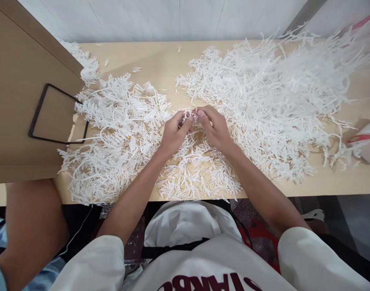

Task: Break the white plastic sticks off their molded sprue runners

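My left hand (175, 131) and my right hand (214, 128) meet over the middle of the table, fingertips almost touching. Between them is a small white branched plastic piece (189, 114), pinched by thumb and fingers on both sides. The fingers hide much of it. To the left lies a heap of short white plastic sprigs (118, 121). A larger heap of longer, tangled white strands (269, 93) spreads out to the right. Loose white thin bits (199, 184) are scattered below my hands, near the table's front edge.
A large cardboard box (21, 81) stands at the left, with a black rectangular outline (38, 109) on its side. Another person's arm (34, 218) shows below it. A white and red rounded object (368, 141) sits at the right edge. A pale wall (160, 20) runs behind the table (154, 56).
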Demonstrator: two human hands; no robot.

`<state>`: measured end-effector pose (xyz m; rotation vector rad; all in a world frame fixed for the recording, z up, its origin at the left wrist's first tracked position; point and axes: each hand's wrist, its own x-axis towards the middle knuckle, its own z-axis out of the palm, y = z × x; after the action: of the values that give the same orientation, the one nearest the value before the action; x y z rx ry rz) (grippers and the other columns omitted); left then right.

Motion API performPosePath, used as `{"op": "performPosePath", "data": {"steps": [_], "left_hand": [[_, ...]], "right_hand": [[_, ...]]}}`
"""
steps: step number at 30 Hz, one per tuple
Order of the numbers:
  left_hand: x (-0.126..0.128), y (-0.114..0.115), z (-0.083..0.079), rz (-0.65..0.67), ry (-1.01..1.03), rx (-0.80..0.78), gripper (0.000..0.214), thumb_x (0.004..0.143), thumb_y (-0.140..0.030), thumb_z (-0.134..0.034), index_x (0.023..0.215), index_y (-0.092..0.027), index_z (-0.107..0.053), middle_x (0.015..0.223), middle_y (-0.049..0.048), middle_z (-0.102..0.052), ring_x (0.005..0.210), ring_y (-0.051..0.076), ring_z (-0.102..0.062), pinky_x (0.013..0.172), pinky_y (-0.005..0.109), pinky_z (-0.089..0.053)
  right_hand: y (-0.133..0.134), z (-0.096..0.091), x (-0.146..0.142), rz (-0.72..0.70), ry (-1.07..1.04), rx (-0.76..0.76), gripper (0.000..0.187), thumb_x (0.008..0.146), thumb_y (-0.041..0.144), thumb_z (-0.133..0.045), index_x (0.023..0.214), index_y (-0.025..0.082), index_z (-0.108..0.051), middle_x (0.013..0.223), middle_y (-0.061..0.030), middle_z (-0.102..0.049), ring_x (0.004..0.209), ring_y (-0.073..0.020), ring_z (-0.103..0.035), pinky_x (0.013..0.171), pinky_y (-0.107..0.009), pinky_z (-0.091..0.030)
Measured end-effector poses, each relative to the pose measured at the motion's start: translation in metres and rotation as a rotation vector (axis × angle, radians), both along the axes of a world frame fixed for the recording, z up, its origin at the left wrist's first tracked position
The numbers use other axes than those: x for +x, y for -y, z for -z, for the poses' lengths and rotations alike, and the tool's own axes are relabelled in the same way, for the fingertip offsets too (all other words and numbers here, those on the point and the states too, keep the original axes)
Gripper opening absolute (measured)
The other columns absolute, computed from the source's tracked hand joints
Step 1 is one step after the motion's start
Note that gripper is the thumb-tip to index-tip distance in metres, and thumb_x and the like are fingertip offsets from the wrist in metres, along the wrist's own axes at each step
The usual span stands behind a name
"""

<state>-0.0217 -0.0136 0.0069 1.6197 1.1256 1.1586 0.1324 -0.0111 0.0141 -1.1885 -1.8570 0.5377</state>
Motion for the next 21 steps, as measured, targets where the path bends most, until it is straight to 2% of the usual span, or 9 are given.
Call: {"op": "performPosePath", "data": {"steps": [2,4,10,16,21], "left_hand": [[-0.0014,-0.0025,0.0004,0.018,0.025,-0.013,0.028,0.091,-0.045,-0.049,0.082,-0.020,-0.055,0.065,-0.0019,-0.059,0.058,0.008,-0.055,0.057,0.021,-0.044],[-0.0019,-0.0040,0.0017,0.009,0.023,-0.008,0.028,0.091,-0.046,-0.049,0.084,-0.019,-0.055,0.065,-0.0016,-0.060,0.059,0.008,-0.056,0.057,0.021,-0.045],[0.0003,-0.0027,0.0046,-0.051,-0.026,0.035,0.028,0.090,-0.048,-0.050,0.083,-0.021,-0.053,0.064,-0.0020,-0.059,0.055,0.007,-0.053,0.052,0.021,-0.041],[0.0001,-0.0022,0.0046,-0.116,-0.055,0.088,0.024,0.089,-0.043,-0.052,0.077,-0.022,-0.050,0.061,-0.0038,-0.048,0.050,0.007,-0.040,0.048,0.022,-0.033],[0.0043,0.0019,0.0045,-0.176,-0.134,0.141,0.025,0.089,-0.042,-0.051,0.075,-0.022,-0.048,0.060,-0.0037,-0.043,0.050,0.007,-0.035,0.048,0.024,-0.029]], "right_hand": [[-0.0011,-0.0011,0.0004,-0.043,0.010,0.012,0.036,0.094,0.050,-0.037,0.099,0.026,-0.063,0.109,-0.0049,-0.063,0.100,-0.0152,-0.059,0.079,-0.031,-0.050],[-0.0027,-0.0005,0.0014,-0.069,0.030,0.033,0.033,0.092,0.051,-0.042,0.097,0.026,-0.065,0.112,-0.0046,-0.063,0.101,-0.0152,-0.060,0.078,-0.031,-0.051],[-0.0037,0.0024,0.0040,0.016,0.048,0.119,0.032,0.088,0.054,-0.048,0.090,0.026,-0.063,0.098,-0.0028,-0.063,0.088,-0.0150,-0.060,0.075,-0.033,-0.052],[0.0027,-0.0025,0.0001,-0.009,0.201,0.045,0.039,0.091,0.059,-0.035,0.089,0.025,-0.053,0.096,-0.0035,-0.058,0.080,-0.0144,-0.055,0.065,-0.029,-0.047],[-0.0001,0.0037,-0.0021,0.069,0.274,0.098,0.044,0.092,0.060,-0.031,0.079,0.023,-0.050,0.082,-0.0027,-0.056,0.069,-0.0138,-0.049,0.061,-0.029,-0.040]]}}
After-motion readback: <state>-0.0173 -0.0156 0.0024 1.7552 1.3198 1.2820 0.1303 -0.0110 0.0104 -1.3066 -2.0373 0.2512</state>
